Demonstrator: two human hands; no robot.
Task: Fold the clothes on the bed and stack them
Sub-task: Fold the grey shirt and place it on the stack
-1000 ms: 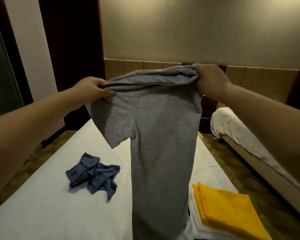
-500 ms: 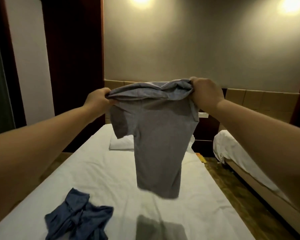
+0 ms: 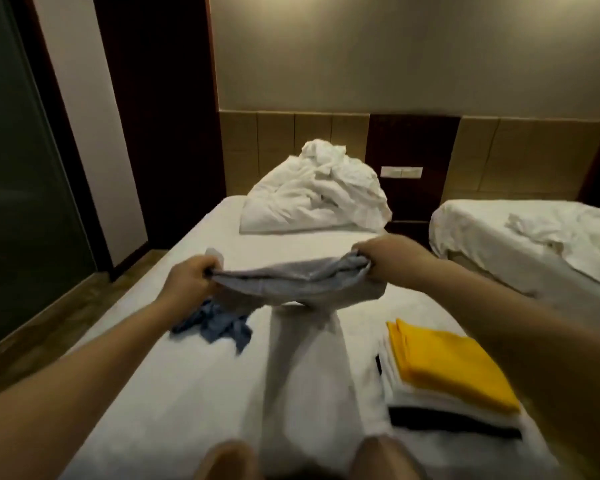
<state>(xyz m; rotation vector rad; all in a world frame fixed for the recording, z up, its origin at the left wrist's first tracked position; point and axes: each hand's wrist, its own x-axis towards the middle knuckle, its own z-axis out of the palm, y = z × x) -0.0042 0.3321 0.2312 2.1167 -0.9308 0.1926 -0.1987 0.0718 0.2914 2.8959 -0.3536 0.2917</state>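
Observation:
Grey trousers (image 3: pixel 302 358) stretch along the middle of the white bed (image 3: pixel 160 393), legs lying toward me on the sheet. My left hand (image 3: pixel 191 282) grips the left end of the waistband and my right hand (image 3: pixel 385 254) grips the right end, holding it just above the mattress. A crumpled blue garment (image 3: pixel 219 325) lies on the sheet under my left wrist. At the right, a folded stack (image 3: pixel 444 372) has a yellow piece on top, white pieces below and a dark one at the bottom.
A heap of white bedding and a pillow (image 3: pixel 316 199) sits at the head of the bed. A second bed (image 3: pixel 534 237) stands to the right across a narrow gap. Dark wooden panels and a glass door (image 3: pixel 18 185) line the left side. My knees show at the bottom edge.
Both hands have come down from chest height, bringing the trousers from hanging in the air to lying with the legs flat on the bed. The view has tilted downward.

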